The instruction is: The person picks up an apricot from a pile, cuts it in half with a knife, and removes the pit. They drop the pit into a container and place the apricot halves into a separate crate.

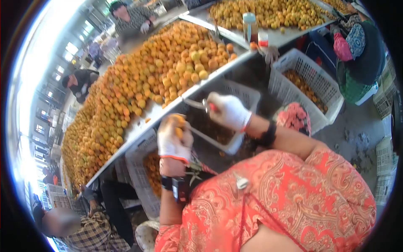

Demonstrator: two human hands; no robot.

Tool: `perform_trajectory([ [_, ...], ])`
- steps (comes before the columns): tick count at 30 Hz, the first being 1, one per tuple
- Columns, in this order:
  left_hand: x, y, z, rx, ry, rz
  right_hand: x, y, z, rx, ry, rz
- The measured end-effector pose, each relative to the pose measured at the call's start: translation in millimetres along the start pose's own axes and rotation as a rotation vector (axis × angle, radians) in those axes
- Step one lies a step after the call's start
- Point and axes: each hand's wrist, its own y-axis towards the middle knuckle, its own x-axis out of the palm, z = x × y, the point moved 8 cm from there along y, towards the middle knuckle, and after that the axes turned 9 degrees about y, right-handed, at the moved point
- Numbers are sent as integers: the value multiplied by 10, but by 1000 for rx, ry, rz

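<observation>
My left hand (pixel 174 138), in a white glove, is closed around an orange apricot (pixel 179 127) in front of the table edge. My right hand (pixel 230 111), also white-gloved, grips a small tool with a red handle and a curved metal end (pixel 194 103); its exact kind is not clear. The metal end points left toward the apricot, apart from it. Beneath my hands stands a grey plastic crate (pixel 243 90) with dark orange contents. A large heap of apricots (pixel 138 80) covers the table beyond my hands.
More crates (pixel 331 80) (pixel 135 161) with orange fruit stand right and left. A jar (pixel 249 27) and a red-and-white container (pixel 262 40) are on the table's rim. Co-workers sit to the left (pixel 90 229) and right (pixel 363 46); others are across the table.
</observation>
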Motion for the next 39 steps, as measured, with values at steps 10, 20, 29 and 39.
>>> perform_trajectory([
  [10,-3062,-328,764,123,1012,666,172,-434,848,519,-67,-382],
  [20,-1289,1011,1231,259,980,261,419,-394,997,481,-6,-515],
  [29,-422,2883,608,309,1733,4,343,-455,1196,498,-91,-592],
  [39,-532,3131,289,95,1592,100,286,-529,1245,546,-114,-687],
])
